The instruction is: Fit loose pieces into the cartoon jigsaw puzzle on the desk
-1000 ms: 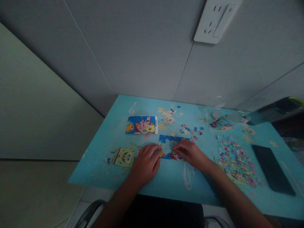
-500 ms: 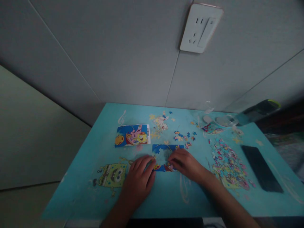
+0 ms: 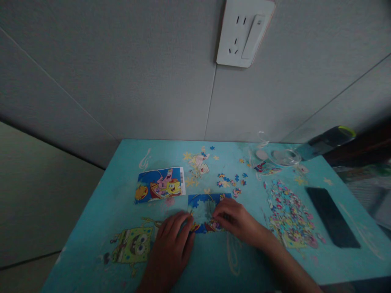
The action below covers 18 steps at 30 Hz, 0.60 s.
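Note:
A partly assembled jigsaw puzzle point(image 3: 195, 200) lies on the table, its blue border surrounding a gap in the middle. My left hand point(image 3: 174, 238) rests open at the puzzle's lower left edge, fingertips touching it. Over the right side of the puzzle, my right hand point(image 3: 233, 215) has thumb and fingers pinched together; whatever is between them is hidden. Several loose puzzle pieces point(image 3: 225, 179) are scattered just behind the puzzle. A picture card point(image 3: 160, 185) with cartoon figures lies to the left, behind my left hand.
To the right is a large heap of puzzle pieces point(image 3: 290, 211), with a dark phone-like slab point(image 3: 332, 217) beside it. Clear plastic packaging point(image 3: 258, 156) and a transparent bottle or cup point(image 3: 324, 142) are at the back right. A wall socket point(image 3: 246, 34) sits above the table.
The camera view has shifted, so the table things appear lower and further left. Both hands keep nearly the same places at the puzzle.

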Available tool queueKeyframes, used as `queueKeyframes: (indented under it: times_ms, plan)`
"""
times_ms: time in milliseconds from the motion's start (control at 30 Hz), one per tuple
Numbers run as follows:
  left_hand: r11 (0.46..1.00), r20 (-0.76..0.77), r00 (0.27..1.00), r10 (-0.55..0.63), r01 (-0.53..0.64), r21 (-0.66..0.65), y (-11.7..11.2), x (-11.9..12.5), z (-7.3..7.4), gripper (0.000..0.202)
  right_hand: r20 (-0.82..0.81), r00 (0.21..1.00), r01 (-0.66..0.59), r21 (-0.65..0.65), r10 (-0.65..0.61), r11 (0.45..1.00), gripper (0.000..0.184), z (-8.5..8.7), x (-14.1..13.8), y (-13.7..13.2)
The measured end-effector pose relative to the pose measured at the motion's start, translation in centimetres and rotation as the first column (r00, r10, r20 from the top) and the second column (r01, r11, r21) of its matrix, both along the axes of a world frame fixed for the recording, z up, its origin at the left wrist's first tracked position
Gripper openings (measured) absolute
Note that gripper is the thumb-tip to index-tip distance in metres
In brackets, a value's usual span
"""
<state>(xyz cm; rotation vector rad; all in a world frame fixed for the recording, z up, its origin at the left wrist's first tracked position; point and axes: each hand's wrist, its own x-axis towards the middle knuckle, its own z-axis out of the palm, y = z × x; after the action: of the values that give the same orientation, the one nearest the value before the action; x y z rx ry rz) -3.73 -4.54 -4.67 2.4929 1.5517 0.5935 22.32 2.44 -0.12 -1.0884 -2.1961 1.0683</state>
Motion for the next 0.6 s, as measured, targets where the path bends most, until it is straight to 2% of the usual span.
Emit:
queueKeyframes:
  times_ms: [233,433,500,600]
  plan:
    - [0.996,0.023,1.000,0.018,-0.016,-0.082,0.2,0.3,1.1,0.034,-0.081,0.986,0.144,-0.009,-0.144,0.990,0.010,-0.7,1.0,0.3]
    - [0.997,0.024,0.999,0.034,-0.032,-0.077,0.2,0.4,1.4,0.034,-0.033,0.969,0.248,0.093,-0.246,0.964,0.011,-0.9,0.6,0.3]
    - [0.997,0.027,0.999,0.036,-0.034,-0.072,0.2,0.4,1.3,0.035,-0.002,0.966,0.255,0.171,-0.258,0.952,0.010,-0.8,0.1,1.6]
    - [0.998,0.044,0.999,0.029,-0.026,-0.063,0.2,0.4,1.2,0.035,0.070,0.962,0.232,0.303,-0.265,0.924,0.011,-0.6,-0.9,5.0]
